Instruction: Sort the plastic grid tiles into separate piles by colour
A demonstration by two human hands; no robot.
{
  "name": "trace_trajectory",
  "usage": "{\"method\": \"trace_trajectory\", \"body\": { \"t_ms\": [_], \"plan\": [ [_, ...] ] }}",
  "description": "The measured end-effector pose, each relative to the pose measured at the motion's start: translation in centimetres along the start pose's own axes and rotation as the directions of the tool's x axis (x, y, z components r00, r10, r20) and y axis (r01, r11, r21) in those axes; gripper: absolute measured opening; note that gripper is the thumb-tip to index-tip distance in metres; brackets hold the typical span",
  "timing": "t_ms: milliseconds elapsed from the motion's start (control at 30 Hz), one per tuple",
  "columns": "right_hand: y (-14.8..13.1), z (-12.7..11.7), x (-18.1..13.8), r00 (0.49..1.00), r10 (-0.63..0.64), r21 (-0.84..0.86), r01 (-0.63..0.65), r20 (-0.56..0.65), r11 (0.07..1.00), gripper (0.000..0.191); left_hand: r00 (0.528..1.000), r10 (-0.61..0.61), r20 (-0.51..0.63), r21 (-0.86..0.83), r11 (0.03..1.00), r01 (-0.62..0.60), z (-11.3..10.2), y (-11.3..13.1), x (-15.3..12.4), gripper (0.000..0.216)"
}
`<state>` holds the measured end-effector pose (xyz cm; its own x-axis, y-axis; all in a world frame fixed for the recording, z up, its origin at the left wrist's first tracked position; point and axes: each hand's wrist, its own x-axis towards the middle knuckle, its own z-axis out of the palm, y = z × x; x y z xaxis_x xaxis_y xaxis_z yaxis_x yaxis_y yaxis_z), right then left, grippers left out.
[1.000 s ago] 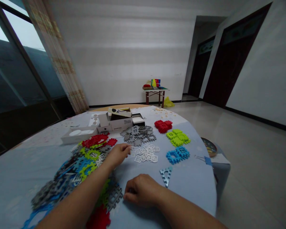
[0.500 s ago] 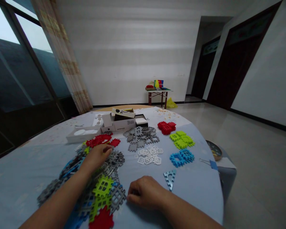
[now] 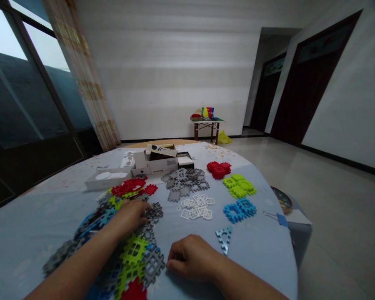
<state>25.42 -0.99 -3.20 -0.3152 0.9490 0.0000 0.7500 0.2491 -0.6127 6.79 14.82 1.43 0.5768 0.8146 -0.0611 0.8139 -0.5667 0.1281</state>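
Observation:
My left hand (image 3: 133, 214) is over the mixed pile of interlocking plastic building pieces, its fingers bent slightly apart above the dark grey pieces (image 3: 155, 211). Nothing shows between them; its palm side is hidden. My right hand (image 3: 192, 257) rests on the cloth with fingers curled in, nothing visible in it. Its knuckles lie just right of a grey lattice square (image 3: 154, 264). Nearby in the pile are lime green window pieces (image 3: 134, 249) and a red piece (image 3: 135, 289). Red pieces (image 3: 129, 187) lie beyond my left hand.
Sorted groups lie to the right: grey pieces (image 3: 187, 183), white window frames (image 3: 197, 207), red pieces (image 3: 218, 169), lime pieces (image 3: 239, 186), blue pieces (image 3: 240, 209). A pale blue triangle (image 3: 224, 239) sits beyond my right wrist. Open boxes (image 3: 161, 166) and a white tray (image 3: 104, 183) stand behind.
My left hand has drawn back slightly toward me, from beside the red pieces to the dark grey ones. My right hand has stayed in place. The view has tilted slightly.

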Motion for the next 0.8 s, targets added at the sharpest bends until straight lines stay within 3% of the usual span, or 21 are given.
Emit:
{"method": "trace_trajectory", "body": {
  "t_ms": [167, 333, 500, 667, 800],
  "plan": [
    [-0.2, -0.2, 0.0, 1.0, 0.01, 0.022, -0.01, 0.001, 1.0, 0.027, 0.999, 0.001, 0.042, -0.132, 0.991, 0.004, -1.4, -0.5, -0.7, 0.014],
    [0.0, -0.1, 0.0, 1.0, 0.015, 0.06, -0.015, -0.003, 0.998, 0.027, 0.999, -0.033, 0.028, -0.394, 0.918, 0.042, -2.8, -0.9, 0.3, 0.027],
    [0.3, 0.3, 0.1, 1.0, 0.02, 0.109, -0.02, -0.006, 0.994, 0.026, 0.991, -0.132, 0.03, -0.59, 0.798, 0.124, -1.9, -0.4, 4.1, 0.043],
    [0.3, 0.1, 0.2, 1.0, 0.016, 0.136, -0.015, -0.002, 0.991, 0.026, 0.968, -0.243, -0.066, -0.742, 0.66, 0.115, -1.1, 0.9, 7.8, 0.067],
    [0.2, 0.0, 0.2, 1.0, 0.017, 0.131, -0.018, 0.006, 0.991, 0.026, 0.954, -0.245, -0.173, -0.689, 0.722, 0.061, -1.2, 1.0, 7.7, 0.063]
  ]
}}
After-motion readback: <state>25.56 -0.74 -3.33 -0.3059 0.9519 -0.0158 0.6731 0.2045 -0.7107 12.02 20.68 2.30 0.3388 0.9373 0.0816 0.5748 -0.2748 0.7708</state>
